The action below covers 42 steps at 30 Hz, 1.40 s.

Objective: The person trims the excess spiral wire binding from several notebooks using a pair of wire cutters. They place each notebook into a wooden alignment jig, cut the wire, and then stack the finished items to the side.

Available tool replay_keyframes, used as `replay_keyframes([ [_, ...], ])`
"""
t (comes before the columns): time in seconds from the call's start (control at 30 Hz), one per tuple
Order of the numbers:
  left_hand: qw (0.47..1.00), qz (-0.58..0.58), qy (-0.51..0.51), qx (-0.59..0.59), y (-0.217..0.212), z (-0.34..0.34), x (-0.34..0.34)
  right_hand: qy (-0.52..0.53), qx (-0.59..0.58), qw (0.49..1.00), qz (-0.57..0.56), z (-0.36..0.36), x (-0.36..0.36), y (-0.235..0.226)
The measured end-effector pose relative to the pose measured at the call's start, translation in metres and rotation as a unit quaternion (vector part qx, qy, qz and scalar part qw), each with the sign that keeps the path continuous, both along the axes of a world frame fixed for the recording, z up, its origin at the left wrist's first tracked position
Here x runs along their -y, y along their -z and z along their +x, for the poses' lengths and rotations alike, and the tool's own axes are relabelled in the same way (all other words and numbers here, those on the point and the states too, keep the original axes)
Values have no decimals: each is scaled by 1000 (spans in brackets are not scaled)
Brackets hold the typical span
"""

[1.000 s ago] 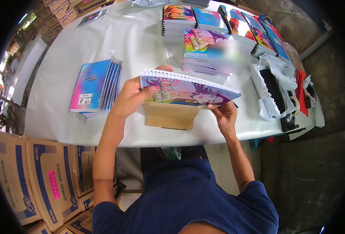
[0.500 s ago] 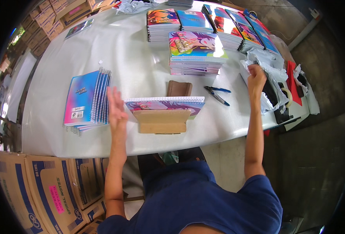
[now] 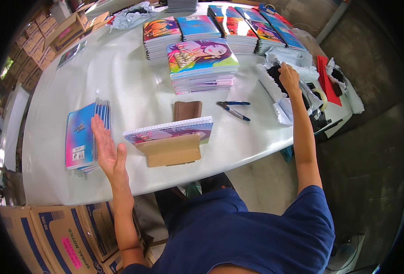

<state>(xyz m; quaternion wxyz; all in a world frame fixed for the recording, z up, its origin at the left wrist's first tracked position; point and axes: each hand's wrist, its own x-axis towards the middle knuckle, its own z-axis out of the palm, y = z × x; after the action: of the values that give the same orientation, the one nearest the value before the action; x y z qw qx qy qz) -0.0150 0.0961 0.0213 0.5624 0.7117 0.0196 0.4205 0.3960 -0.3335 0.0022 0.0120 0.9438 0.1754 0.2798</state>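
Observation:
My left hand (image 3: 109,150) is open, fingers stretched and held together, beside and partly in front of a pile of blue-pink spiral notebooks (image 3: 79,132). To its right, a notebook with a colourful cover (image 3: 170,131) leans on a brown cardboard stand (image 3: 173,151), its punched edge up. At the table's right side my right hand (image 3: 289,78) has its fingers curled closed over a bundle of black coils (image 3: 275,78) in crumpled white wrapping (image 3: 271,93). What its fingertips pinch is too small to make out. Pliers with blue handles (image 3: 234,109) lie between the stand and the wrapping.
Behind the stand lies a brown block (image 3: 187,110). A tall stack of notebooks (image 3: 203,66) stands beyond it, with more stacks (image 3: 243,29) at the back. A tape roll (image 3: 320,99) and a red sheet (image 3: 328,82) lie far right. Cardboard boxes (image 3: 65,233) stand below left.
The whole view has shifted, with the table's things now further left. My left hand has moved from the leaning notebook's edge toward the blue-pink pile. My right hand stays at the white wrapping.

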Motion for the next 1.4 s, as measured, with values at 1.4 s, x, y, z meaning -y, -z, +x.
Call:
replay_keyframes([
  [1.4,787,564,50,-245,-30,64,112,-563,-342,744,112,-149,-206,3],
])
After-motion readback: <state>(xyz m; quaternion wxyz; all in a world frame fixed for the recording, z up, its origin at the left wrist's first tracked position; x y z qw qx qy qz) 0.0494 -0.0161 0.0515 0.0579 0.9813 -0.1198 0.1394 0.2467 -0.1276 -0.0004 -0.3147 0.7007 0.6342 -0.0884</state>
